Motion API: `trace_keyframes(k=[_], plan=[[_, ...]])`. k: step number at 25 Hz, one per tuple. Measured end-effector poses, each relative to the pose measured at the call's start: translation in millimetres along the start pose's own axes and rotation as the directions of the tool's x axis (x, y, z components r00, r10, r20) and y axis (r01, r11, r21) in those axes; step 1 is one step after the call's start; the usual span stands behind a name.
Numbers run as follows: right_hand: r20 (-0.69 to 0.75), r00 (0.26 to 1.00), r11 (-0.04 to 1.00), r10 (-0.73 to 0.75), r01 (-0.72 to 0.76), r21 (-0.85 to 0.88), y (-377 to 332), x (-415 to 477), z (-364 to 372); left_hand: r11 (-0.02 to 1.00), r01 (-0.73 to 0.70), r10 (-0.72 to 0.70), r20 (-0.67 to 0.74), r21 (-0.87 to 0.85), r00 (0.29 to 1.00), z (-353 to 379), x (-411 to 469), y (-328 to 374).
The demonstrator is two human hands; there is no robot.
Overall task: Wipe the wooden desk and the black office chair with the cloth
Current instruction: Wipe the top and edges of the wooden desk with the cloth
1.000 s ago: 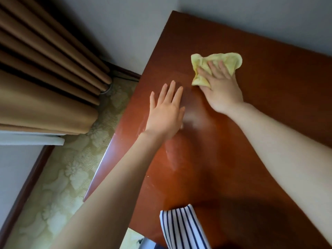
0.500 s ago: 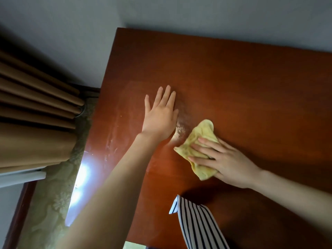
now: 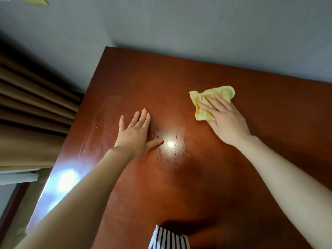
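Far left: brown pleated curtain [image 3: 27, 123] hangs beside the left edge of the worktop [image 3: 197, 74]. The worktop is glossy reddish-brown wood, set against a grey wall [image 3: 179, 24], with glare spots and faint streaks on its left part. Left hand [image 3: 136, 133] lies flat on it, palm down, fingers straight and close, thumb out, holding nothing. At the near edge, striped fabric [image 3: 168, 238]. Further right, apart from the left hand, a crumpled yellow cloth [image 3: 222, 92] lies toward the far edge. Right hand [image 3: 226, 119] rests on the cloth, fingers straight and spread, pressing it to the surface
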State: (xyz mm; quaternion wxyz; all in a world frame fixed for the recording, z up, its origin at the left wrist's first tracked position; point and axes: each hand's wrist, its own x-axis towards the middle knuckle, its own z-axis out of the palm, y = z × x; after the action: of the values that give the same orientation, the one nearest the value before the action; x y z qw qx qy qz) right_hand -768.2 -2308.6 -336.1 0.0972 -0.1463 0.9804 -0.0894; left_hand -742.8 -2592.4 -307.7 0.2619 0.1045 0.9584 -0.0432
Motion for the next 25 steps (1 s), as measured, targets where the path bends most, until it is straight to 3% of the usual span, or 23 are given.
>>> trace_keyframes(k=[6, 11, 14, 19, 22, 25], plan=[[-0.028, 0.998, 0.998, 0.054, -0.054, 0.022, 19.8, 113.1, -18.4, 1.000, 0.004, -0.004, 0.025, -0.018, 1.000, -4.7, 1.9, -1.7], [0.033, 0.999, 1.000, -0.003, 0.004, -0.030, -28.1, 153.8, -10.8, 0.999, 0.001, 0.000, 0.029, -0.032, 1.000, -6.5, 9.4, -5.3], [0.018, 0.984, 0.981, -0.175, 0.175, -0.084, -65.4, 123.2, 8.0, 0.999, 0.007, -0.005, 0.036, -0.054, 0.999, -4.0, 9.5, -5.4], [0.063, 0.954, 0.952, -0.292, 0.297, -0.077, -83.5, 40.0, 24.0, 0.996, -0.011, 0.008, -0.028, -0.092, 1.000, -4.1, 7.7, -12.1], [0.070, 0.956, 0.955, -0.284, 0.289, -0.074, -90.5, -13.6, 28.6, 0.993, -0.051, 0.040, -0.105, -0.103, 0.994, -3.9, 6.5, -19.8], [0.090, 0.979, 0.982, -0.183, 0.186, -0.017, -103.7, -47.1, 35.8, 0.988, -0.116, 0.101, -0.147, -0.099, 0.984, -5.3, 8.3, -26.1]])
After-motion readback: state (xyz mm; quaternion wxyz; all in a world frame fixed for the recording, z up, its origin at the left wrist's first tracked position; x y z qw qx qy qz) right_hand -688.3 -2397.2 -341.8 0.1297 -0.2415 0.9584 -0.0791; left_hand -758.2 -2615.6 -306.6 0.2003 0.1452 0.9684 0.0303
